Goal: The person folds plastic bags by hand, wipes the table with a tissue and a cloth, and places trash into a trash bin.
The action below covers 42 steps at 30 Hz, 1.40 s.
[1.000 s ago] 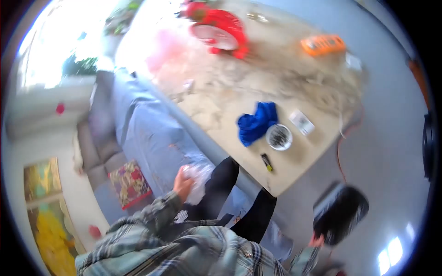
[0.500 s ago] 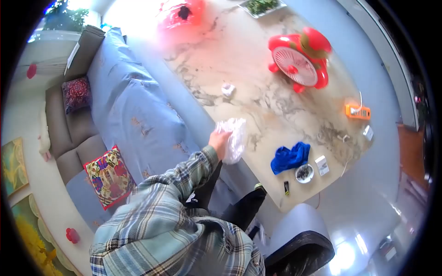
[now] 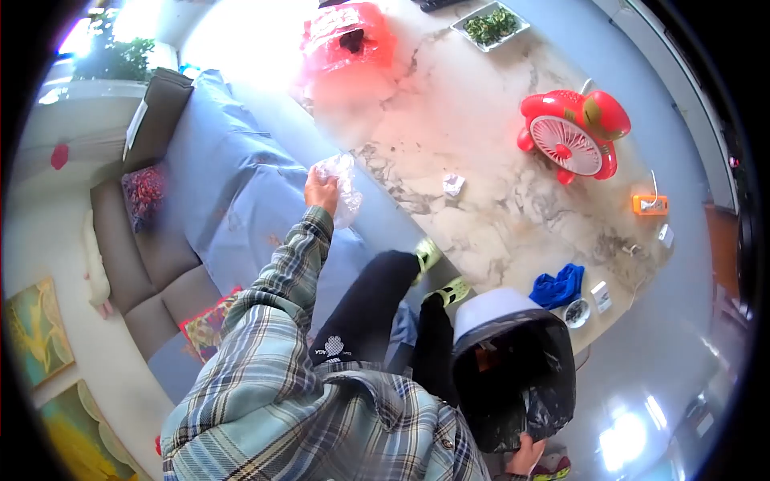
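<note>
My left hand (image 3: 321,192) is closed on a crumpled clear plastic bag (image 3: 345,189), held over the gap between the blue-covered sofa and the table. Low on the right, my right hand (image 3: 525,455) grips the rim of a trash bin (image 3: 513,309) lined with a black bag. The bin is tilted, so its dark inside shows; something small and brownish lies in it. A crumpled white tissue (image 3: 453,185) sits on the marble-patterned table (image 3: 481,232), right of my left hand.
On the table are a red plastic bag (image 3: 349,44), a tray of greens (image 3: 491,27), a red fan (image 3: 568,144), an orange power strip (image 3: 650,204), a blue cloth (image 3: 557,287), a bowl (image 3: 577,313) and a white box (image 3: 601,297). The sofa (image 3: 216,168) runs along the left.
My left hand has moved up and left with the plastic bag, away from the table edge. The bin, held lower right earlier, is now nearer my legs with its opening showing.
</note>
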### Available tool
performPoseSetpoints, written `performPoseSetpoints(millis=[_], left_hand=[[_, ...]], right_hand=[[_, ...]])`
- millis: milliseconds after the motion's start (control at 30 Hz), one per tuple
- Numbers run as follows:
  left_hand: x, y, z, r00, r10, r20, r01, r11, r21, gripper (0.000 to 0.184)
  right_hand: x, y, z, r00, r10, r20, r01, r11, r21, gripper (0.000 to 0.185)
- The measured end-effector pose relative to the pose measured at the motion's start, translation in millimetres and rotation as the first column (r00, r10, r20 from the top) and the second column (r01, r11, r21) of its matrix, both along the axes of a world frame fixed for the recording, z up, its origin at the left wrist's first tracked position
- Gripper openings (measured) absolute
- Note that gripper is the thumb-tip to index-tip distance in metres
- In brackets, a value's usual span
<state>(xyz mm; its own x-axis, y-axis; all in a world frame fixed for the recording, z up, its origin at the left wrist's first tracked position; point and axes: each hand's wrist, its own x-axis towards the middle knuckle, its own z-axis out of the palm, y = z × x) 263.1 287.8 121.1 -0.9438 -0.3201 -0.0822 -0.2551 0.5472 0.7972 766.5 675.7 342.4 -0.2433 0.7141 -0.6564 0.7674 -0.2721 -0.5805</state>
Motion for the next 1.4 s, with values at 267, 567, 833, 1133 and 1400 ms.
performPoseSetpoints(millis=[267,567,833,1133,1400], left_hand=[[-122,-11,-3,0.965,-0.248,0.082,0.256,0.961,-0.105,0.031],[-251,6,-81,0.659,-0.752,0.010,0.701,0.610,-0.369,0.038],[-238,12,-100,0.594,-0.800,0.080,0.745,0.511,-0.428,0.036],[-224,71,-145,0.215,-0.960,-0.179,0.825,0.277,-0.493,0.043],[-23,0,-163,-0.436,-0.879,-0.192,0.891,-0.393,-0.227,0.046]], right_hand=[[-149,-113,-11,0.823,0.520,0.227,-0.554,0.823,0.126,0.025],[-273,-285,-123,0.784,0.555,0.279,-0.595,0.799,0.085,0.047],[-316,-312,-246,0.782,0.540,0.312,-0.565,0.825,-0.011,0.052],[-376,-246,-426,0.813,0.473,0.339,-0.212,0.783,-0.585,0.030],[-366,-239,-389,0.891,0.425,0.161,-0.242,0.745,-0.622,0.050]])
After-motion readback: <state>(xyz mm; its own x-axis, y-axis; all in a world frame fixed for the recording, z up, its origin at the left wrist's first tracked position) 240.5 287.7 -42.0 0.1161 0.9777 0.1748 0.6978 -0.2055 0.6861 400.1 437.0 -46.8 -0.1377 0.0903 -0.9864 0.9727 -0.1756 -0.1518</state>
